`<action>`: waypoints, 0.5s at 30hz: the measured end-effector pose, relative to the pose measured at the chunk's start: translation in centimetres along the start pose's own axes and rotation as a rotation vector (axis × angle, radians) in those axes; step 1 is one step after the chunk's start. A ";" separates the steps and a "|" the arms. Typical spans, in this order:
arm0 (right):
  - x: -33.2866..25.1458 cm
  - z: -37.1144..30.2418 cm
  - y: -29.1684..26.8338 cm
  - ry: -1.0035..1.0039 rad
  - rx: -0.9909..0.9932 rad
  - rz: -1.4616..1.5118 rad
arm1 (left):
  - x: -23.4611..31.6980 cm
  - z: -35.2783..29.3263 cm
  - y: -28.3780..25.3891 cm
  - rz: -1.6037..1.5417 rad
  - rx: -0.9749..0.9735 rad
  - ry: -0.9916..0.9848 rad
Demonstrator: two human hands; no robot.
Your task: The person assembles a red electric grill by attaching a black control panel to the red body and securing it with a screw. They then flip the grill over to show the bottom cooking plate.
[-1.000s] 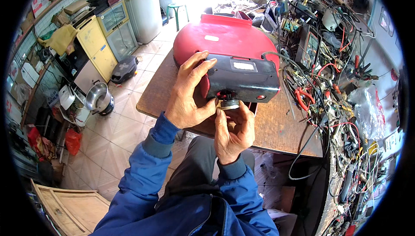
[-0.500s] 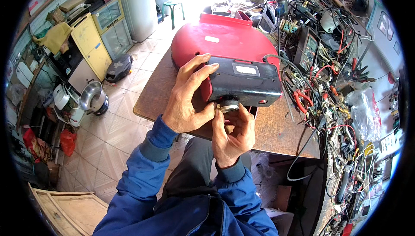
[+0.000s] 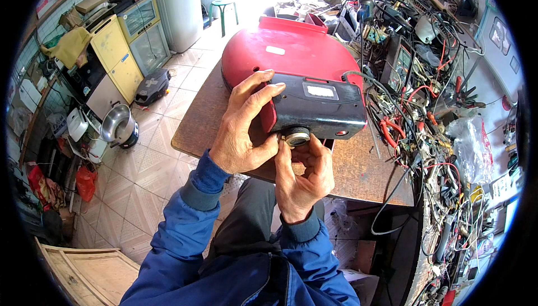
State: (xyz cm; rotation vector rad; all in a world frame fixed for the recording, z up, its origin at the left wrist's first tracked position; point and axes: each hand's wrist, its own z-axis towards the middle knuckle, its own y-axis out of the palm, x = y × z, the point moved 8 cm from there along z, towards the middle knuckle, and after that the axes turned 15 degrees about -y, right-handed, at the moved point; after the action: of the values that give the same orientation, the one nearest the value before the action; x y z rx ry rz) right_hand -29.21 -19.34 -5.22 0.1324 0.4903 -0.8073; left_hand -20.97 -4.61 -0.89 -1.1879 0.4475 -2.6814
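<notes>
A red rounded appliance (image 3: pixel 291 43) with a black control housing (image 3: pixel 319 101) sits on the brown wooden table, its housing toward me. From the housing's near side a round dark knob with a silvery rim (image 3: pixel 297 137) sticks out. My left hand (image 3: pixel 242 129) grips the housing's left corner, fingers on top and thumb at the knob's left edge. My right hand (image 3: pixel 305 180) pinches around the knob from below, thumb and index finger at its two sides. The knob's stem is mostly hidden beneath the housing.
The table (image 3: pixel 372 174) shows bare wood at its near right. Right of it lies a dense heap of cables and tools, with red-handled pliers (image 3: pixel 389 129). On the tiled floor at left stand a metal pot (image 3: pixel 119 125) and a black case (image 3: pixel 152 86). A wooden panel (image 3: pixel 87 269) fills the lower left.
The knob has tilted so that more of its round face shows. My right hand has shifted very slightly right, while my left hand stays in place.
</notes>
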 end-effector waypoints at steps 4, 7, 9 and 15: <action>-0.3 0.3 -0.1 -0.036 -0.006 -0.028 | 0.1 0.1 0.1 0.017 -0.008 0.013; -0.3 0.2 -0.1 -0.066 0.005 -0.052 | 0.0 0.0 -0.1 0.034 -0.029 0.019; -0.4 0.3 -0.2 -0.090 0.022 -0.071 | 0.1 0.1 -0.3 0.011 -0.057 0.016; -0.8 0.3 -0.3 -0.139 -0.030 -0.146 | 1.0 0.4 -0.6 0.009 -0.051 -0.004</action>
State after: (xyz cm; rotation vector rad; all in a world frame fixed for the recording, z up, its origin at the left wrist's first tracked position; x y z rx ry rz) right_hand -29.78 -19.11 -4.53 0.0121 0.3842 -0.9447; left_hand -21.33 -4.36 0.27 -1.2014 0.5229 -2.6749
